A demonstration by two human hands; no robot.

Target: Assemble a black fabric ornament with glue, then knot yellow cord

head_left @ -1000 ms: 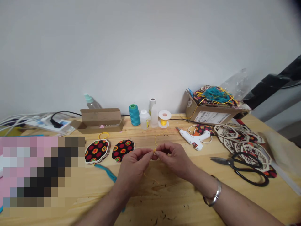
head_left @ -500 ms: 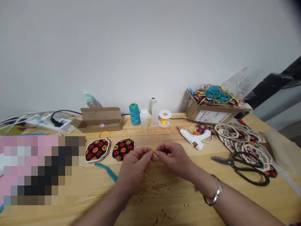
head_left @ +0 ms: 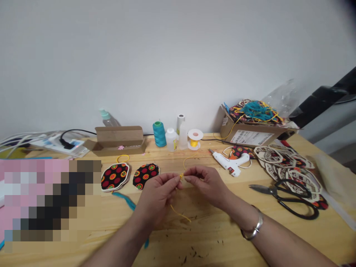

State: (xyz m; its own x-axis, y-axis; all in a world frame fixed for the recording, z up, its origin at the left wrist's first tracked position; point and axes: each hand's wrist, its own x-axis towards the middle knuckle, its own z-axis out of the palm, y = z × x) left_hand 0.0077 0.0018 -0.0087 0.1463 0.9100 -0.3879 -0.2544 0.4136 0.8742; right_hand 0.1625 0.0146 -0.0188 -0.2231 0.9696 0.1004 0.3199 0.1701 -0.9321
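Note:
My left hand [head_left: 157, 196] and my right hand [head_left: 204, 183] meet above the middle of the wooden table [head_left: 250, 237], both pinching a thin yellow cord [head_left: 182, 175] at a small knot. One end of the cord runs back to a white spool [head_left: 194, 139] near the wall. The other end hangs loose below my left hand [head_left: 180, 215]. My right wrist wears a silver bracelet [head_left: 254, 229]. Two black patterned fabric pieces [head_left: 115, 176] [head_left: 145, 175] lie just left of my hands.
A white glue gun [head_left: 230, 162], black scissors [head_left: 289, 198] and a stack of lattice cut-outs [head_left: 289, 168] lie at the right. A cardboard box [head_left: 250, 135] of cords stands behind them. A teal thread cone [head_left: 159, 134], small bottles [head_left: 171, 140] and an open flat box [head_left: 118, 141] stand along the wall.
My hands have drawn slightly apart and the loose yellow tail now hangs lower below my left hand. Nothing else has moved.

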